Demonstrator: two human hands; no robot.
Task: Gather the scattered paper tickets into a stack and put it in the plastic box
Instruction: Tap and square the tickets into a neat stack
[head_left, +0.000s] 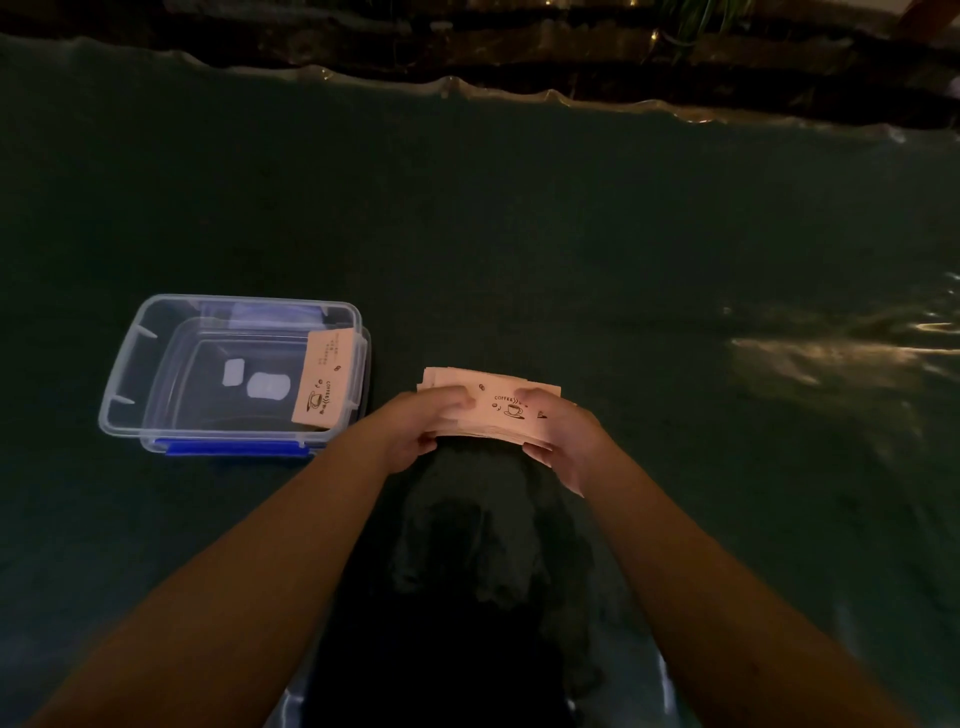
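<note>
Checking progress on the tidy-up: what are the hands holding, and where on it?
Both hands hold a stack of pale pink paper tickets: the left hand grips its left end, the right hand its right end.

Dim room; a dark green cloth (519, 234) fills the frame, glare at right, green leaves (696, 21) upper right.

A dark green counter (519, 234) fills the view, covered by a clear glossy sheet (831, 353) that wrinkles and catches light at the right and along the far edge. A clear plastic box (124, 374) with a blue latch (236, 448) on its near side rests directly on it at the left, open-topped.
</note>
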